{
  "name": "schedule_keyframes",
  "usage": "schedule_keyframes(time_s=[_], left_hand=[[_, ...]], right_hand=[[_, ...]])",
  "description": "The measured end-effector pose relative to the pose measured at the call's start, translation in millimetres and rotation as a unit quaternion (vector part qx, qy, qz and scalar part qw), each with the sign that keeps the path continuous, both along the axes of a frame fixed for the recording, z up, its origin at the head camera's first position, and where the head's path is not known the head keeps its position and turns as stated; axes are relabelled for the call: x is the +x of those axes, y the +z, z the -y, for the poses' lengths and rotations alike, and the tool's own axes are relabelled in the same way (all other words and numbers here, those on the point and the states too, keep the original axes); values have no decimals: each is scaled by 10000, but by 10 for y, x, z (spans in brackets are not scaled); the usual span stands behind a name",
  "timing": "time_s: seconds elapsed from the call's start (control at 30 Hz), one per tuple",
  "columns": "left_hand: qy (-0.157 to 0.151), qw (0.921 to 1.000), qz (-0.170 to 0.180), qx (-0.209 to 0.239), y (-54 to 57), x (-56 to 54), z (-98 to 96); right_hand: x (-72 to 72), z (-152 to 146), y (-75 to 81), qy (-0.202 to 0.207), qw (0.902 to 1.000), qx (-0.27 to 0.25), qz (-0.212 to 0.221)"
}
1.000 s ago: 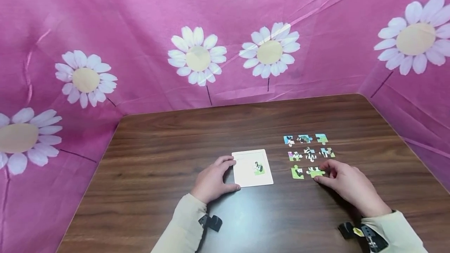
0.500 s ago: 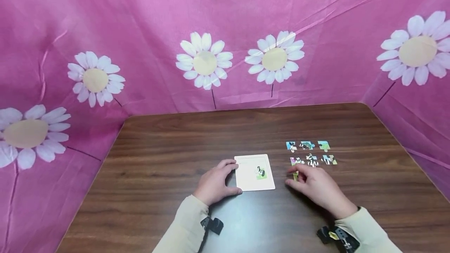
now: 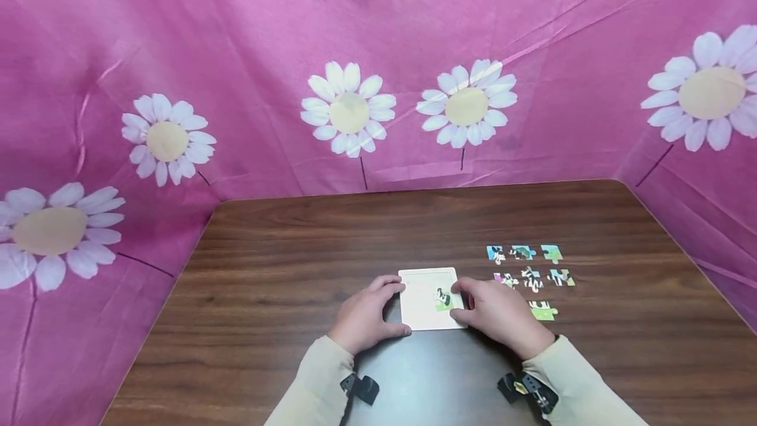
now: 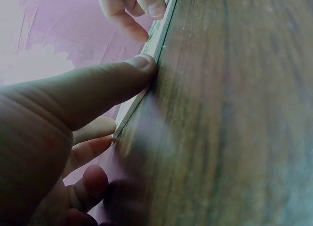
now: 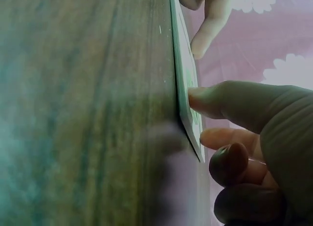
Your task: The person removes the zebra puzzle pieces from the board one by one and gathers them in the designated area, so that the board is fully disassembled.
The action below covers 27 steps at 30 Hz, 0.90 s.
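A square white puzzle tray lies flat on the table, with a green puzzle piece bearing a black-and-white figure on its right part. My left hand holds the tray's left edge, index finger near the upper corner and thumb at the lower one. My right hand is over the tray's right edge, thumb and index finger pinching a puzzle piece beside the first, mostly hidden by the fingers. In the right wrist view the thumb touches the tray's face. Several loose puzzle pieces lie right of the tray.
The wooden table runs back to a pink cloth with large white daisies. A single green piece lies close behind the right hand. Black wrist straps sit on both sleeves.
My right hand has moved left from the lower row of loose pieces to the tray; the lower row's left piece no longer shows there. The left hand stays at the tray's edge.
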State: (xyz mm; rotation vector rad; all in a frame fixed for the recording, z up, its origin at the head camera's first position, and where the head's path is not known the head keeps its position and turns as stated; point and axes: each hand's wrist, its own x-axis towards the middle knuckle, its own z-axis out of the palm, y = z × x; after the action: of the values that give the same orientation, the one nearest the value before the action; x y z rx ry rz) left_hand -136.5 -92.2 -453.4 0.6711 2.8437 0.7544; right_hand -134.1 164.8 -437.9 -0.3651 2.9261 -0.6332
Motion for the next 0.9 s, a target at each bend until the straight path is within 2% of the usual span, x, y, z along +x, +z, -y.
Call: schedule_keyframes(time_s=[0.17,0.3,0.53,0.9], left_hand=[[-40,10000,-22,-2,2,1,-13],[4,10000,-19,15,11,0,-15],[22,10000,47,35,-35,43,-13],[81,10000,-24,17,-13,21,-1]], right_hand=[[-1,5,12,-109,9993,-170,308],[-28,12,20,-10,9992,-228,337],[-12,31,2,78,9985,-281,471],[-59,56,10,349,9989,-229,195]])
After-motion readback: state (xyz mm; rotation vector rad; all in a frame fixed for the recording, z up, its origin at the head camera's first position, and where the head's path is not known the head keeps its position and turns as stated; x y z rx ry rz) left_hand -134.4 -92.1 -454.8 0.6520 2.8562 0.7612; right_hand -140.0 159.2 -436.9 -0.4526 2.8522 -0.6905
